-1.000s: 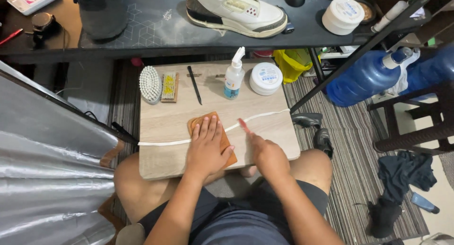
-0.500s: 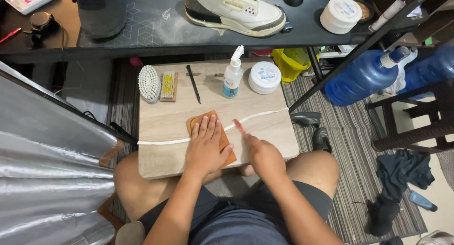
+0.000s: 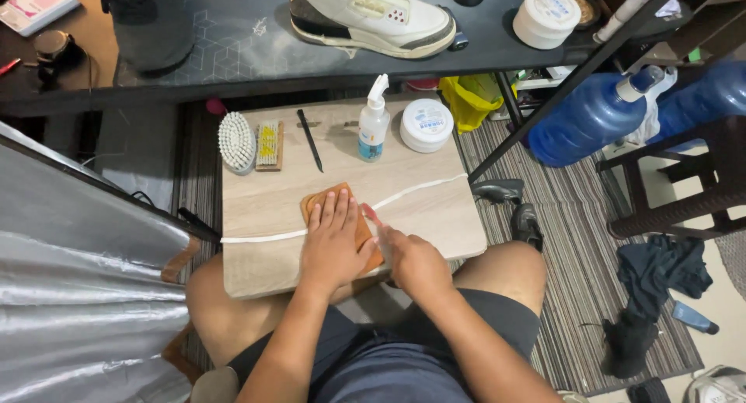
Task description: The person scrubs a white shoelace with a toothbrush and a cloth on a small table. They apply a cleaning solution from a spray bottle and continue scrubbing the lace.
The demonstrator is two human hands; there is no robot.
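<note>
1. Grip state, left hand (image 3: 332,244): palm down, fingers spread flat; it presses on an orange-brown cloth (image 3: 325,199) and closes round nothing.
2. Grip state, right hand (image 3: 416,261): loosely curled at the near right corner of the cloth, forefinger stretched toward the cloth edge. Whether it pinches the cloth cannot be told, as the left hand covers that corner.
3. Cloth position: it lies flat on the wooden counter (image 3: 435,209) across the person's lap, at the middle of the near half. Only its far edge and right side show past the left hand.
4. Key relation: the cloth's long axis runs from the far left toward the near right, slightly slanted to the counter's edges. The left hand sits directly on top of it; the right hand meets it from the near right end, so both are in contact range, the left being the nearer.
5. A white lace (image 3: 423,188) crosses the counter from left to right and passes under the cloth area.
6. Along the far edge, well apart from both hands: a white brush (image 3: 236,141), a small wooden brush (image 3: 269,144), a thin black tool (image 3: 310,140), a pump bottle (image 3: 374,122) and a round white tub (image 3: 426,125).
</note>
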